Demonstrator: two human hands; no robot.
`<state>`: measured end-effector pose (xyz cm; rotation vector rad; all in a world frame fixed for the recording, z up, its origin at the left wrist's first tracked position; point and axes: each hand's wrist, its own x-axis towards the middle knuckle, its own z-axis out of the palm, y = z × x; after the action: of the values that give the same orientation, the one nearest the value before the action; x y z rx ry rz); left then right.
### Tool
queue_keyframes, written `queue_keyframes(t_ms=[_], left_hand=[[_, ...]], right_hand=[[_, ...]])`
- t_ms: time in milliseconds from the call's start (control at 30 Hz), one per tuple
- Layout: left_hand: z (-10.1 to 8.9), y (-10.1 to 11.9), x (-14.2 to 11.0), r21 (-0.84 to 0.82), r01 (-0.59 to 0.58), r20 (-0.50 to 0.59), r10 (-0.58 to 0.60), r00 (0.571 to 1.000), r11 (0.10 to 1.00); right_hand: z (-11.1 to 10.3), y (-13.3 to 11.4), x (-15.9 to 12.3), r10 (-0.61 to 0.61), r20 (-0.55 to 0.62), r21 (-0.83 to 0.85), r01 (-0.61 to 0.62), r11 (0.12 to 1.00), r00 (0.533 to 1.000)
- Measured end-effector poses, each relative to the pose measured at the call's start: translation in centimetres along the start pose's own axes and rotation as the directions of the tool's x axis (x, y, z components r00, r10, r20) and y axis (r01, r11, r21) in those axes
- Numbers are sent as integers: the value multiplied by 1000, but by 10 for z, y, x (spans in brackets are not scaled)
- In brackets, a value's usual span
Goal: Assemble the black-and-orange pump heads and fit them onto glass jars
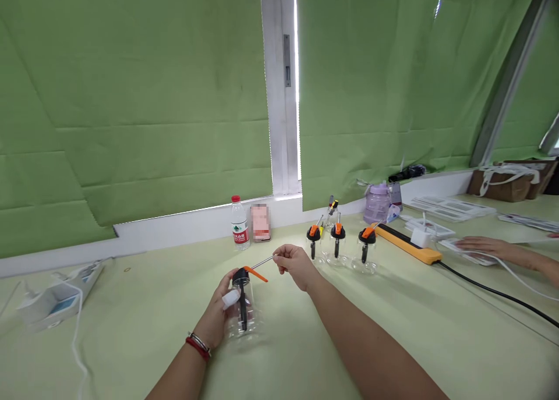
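Observation:
My left hand (220,315) is wrapped round a small clear plastic bottle (247,318) with a black cap (240,278) and an orange lever. One finger of that hand wears a white bandage. My right hand (294,266) is closed in a pinch on the end of a thin metal tube (262,262) that sticks out of the cap toward the right. Three like bottles (337,245) with black and orange tops stand in a row just beyond my right hand.
A water bottle (239,223) and a pink object stand at the wall. A purple jug (377,202), an orange power strip (406,244) with a black cable, and a white charger lie right. Another person's hand (480,246) rests far right. A white box (56,300) sits left.

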<state>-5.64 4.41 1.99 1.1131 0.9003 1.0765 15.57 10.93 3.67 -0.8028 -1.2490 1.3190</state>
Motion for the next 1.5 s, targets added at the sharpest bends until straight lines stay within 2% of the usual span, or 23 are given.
queue_keyframes(t_ms=[200, 333, 633, 800, 967, 1133, 1300, 1500], left_hand=[[-3, -1, 7, 26, 92, -104, -89, 991, 995], [-4, -6, 12, 32, 59, -120, -55, 991, 998], [-17, -18, 23, 23, -5, -209, 10, 978, 1000], [-21, -23, 27, 9, -30, -228, 31, 973, 1000], [-19, -23, 26, 1, -40, -219, 40, 975, 999], [-22, -26, 27, 12, -42, -219, 43, 975, 999], [-23, -26, 29, 22, -37, -232, 41, 972, 999], [-17, -20, 25, -12, -35, -252, 31, 967, 999]], right_hand=[[1, 23, 0, 153, 70, 1, -153, 988, 986], [1, 36, 1, 232, 47, -33, -231, 972, 971], [2, 50, 2, 261, -23, -46, -261, 964, 965], [1, 52, 0, 355, -32, -74, -356, 931, 934], [1, 51, 0, 317, -35, -60, -319, 946, 948], [1, 55, 1, 333, -16, -75, -333, 940, 943], [0, 57, 2, 256, -34, -98, -258, 961, 966], [-7, 60, 6, 195, -96, -252, -213, 944, 976]])
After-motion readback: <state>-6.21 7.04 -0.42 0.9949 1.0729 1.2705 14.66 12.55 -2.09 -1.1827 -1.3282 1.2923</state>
